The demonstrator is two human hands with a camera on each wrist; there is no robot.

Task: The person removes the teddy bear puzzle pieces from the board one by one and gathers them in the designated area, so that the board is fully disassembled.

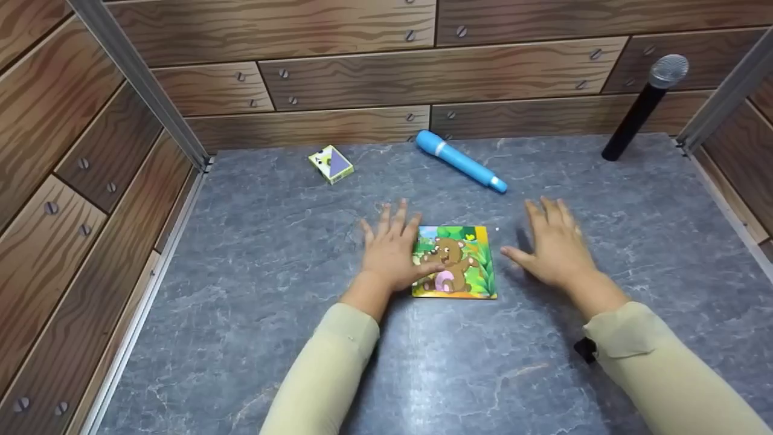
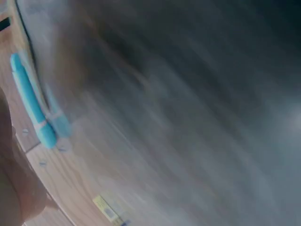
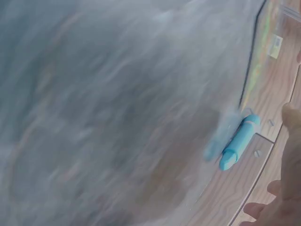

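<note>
A square picture board [image 1: 465, 260] with a cartoon bear on it lies flat on the grey marbled table. My left hand [image 1: 389, 257] is at its left side, fingers spread and straight, the thumb reaching over the bear; whether the thumb touches is unclear. To the right of the board, a small gap away, is my right hand [image 1: 555, 248], its fingers extended and thumb pointing towards the board. Neither hand holds anything. At the edge of the right wrist view, part of the right hand [image 3: 282, 188] shows. Only a blurred bit of the left hand [image 2: 19, 183] appears in the left wrist view.
Beyond the hands lies a blue rod-shaped thing [image 1: 462, 160] with pale bands. A small yellow-and-purple card box [image 1: 331, 164] is at the back left. A black microphone [image 1: 640, 115] with a silver head stands at the back right. Wood-patterned walls [image 1: 344, 72] enclose the table.
</note>
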